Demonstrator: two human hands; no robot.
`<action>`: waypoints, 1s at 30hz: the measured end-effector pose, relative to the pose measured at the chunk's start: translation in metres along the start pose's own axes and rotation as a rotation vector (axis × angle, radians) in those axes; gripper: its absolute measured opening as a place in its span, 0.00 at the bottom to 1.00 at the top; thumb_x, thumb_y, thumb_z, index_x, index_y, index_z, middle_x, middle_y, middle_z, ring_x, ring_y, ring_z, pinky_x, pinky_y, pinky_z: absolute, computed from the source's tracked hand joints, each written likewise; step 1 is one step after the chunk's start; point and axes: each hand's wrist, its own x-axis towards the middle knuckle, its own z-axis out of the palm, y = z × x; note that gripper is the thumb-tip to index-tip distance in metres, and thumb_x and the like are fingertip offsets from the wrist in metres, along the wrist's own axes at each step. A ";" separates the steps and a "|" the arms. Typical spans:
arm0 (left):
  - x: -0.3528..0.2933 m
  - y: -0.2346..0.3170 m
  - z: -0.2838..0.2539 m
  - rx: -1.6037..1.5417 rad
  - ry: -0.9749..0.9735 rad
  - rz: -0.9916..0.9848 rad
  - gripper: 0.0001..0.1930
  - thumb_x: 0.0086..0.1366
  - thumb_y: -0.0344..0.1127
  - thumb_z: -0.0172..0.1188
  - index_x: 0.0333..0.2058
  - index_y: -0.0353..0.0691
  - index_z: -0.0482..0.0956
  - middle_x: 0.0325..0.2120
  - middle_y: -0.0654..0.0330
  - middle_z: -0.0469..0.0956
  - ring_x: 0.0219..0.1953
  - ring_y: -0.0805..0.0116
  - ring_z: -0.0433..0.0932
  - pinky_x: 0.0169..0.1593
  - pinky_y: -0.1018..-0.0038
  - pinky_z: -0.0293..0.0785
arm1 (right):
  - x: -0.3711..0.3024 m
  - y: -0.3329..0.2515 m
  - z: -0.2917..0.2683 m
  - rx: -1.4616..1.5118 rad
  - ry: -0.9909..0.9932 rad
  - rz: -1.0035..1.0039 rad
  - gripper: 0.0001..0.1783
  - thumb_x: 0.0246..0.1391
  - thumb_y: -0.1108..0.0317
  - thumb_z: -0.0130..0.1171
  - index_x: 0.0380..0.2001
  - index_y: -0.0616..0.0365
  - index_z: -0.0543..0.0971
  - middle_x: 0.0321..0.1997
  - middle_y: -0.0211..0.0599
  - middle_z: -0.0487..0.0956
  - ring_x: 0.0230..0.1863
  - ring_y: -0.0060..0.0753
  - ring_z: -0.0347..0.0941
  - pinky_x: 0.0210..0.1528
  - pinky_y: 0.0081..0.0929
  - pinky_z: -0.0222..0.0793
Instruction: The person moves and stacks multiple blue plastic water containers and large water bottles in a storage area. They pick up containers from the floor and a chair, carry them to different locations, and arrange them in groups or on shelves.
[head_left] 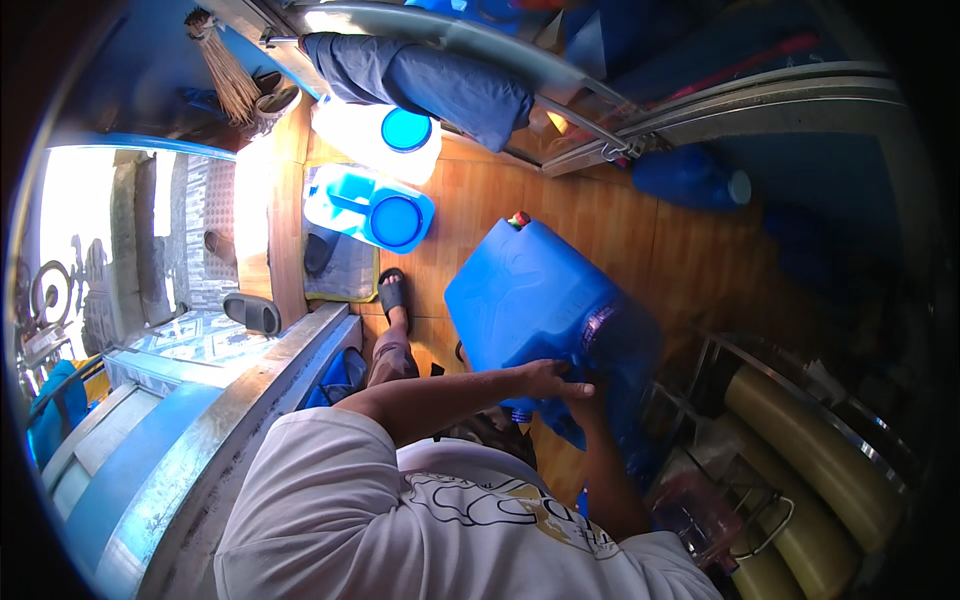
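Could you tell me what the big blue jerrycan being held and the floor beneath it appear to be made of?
The blue jerrycan looks like moulded plastic: smooth, slightly glossy, with pressed ribs. The floor looks like wood or wood-look laminate: orange-brown planks with grain and seams.

The wooden floor (620, 240) carries two blue-capped white jugs (375, 135), a grey mat (345, 270) and a dark blue bottle (690, 178).

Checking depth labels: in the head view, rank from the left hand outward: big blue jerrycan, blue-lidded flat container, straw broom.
1. Big blue jerrycan: under the left hand, touching it.
2. Blue-lidded flat container: on the wooden floor, up and left.
3. Straw broom: top left, farthest.
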 end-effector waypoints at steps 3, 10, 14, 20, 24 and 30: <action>0.008 0.013 0.011 0.177 -0.116 0.066 0.53 0.53 0.74 0.62 0.63 0.32 0.65 0.59 0.39 0.70 0.59 0.46 0.72 0.61 0.57 0.69 | -0.012 0.006 0.005 0.373 0.104 0.170 0.30 0.46 0.58 0.68 0.51 0.62 0.75 0.49 0.49 0.76 0.54 0.49 0.71 0.56 0.44 0.67; -0.027 -0.042 -0.249 0.703 0.699 0.374 0.31 0.52 0.37 0.66 0.57 0.43 0.75 0.58 0.51 0.73 0.58 0.50 0.73 0.60 0.59 0.70 | 0.000 -0.007 0.014 0.768 0.144 0.629 0.25 0.43 0.74 0.66 0.48 0.63 0.77 0.46 0.36 0.76 0.51 0.36 0.72 0.54 0.38 0.68; -0.079 -0.144 -0.417 1.297 0.716 -0.423 0.38 0.58 0.32 0.61 0.68 0.47 0.58 0.68 0.46 0.58 0.70 0.45 0.57 0.71 0.52 0.50 | 0.014 -0.020 0.034 0.678 0.213 0.756 0.24 0.44 0.73 0.66 0.48 0.66 0.78 0.46 0.38 0.79 0.50 0.38 0.74 0.54 0.39 0.68; -0.091 -0.188 -0.457 1.266 0.502 -0.572 0.13 0.65 0.35 0.52 0.45 0.53 0.83 0.69 0.51 0.59 0.60 0.58 0.73 0.61 0.56 0.65 | 0.036 -0.016 0.067 0.431 0.032 0.939 0.29 0.46 0.68 0.67 0.53 0.66 0.76 0.52 0.43 0.78 0.53 0.42 0.74 0.57 0.40 0.68; -0.132 -0.124 -0.446 1.076 0.494 -0.314 0.11 0.51 0.36 0.61 0.35 0.47 0.85 0.60 0.46 0.70 0.45 0.49 0.82 0.51 0.57 0.75 | 0.054 0.006 0.084 0.266 0.005 0.913 0.26 0.46 0.67 0.67 0.50 0.67 0.78 0.48 0.44 0.81 0.48 0.43 0.77 0.52 0.39 0.71; -0.239 0.012 -0.500 0.527 0.201 -0.266 0.15 0.51 0.36 0.69 0.39 0.40 0.84 0.25 0.56 0.82 0.28 0.63 0.83 0.35 0.69 0.78 | 0.098 -0.003 0.110 -0.278 -0.196 0.811 0.34 0.40 0.53 0.68 0.49 0.63 0.79 0.54 0.56 0.78 0.56 0.55 0.74 0.57 0.42 0.70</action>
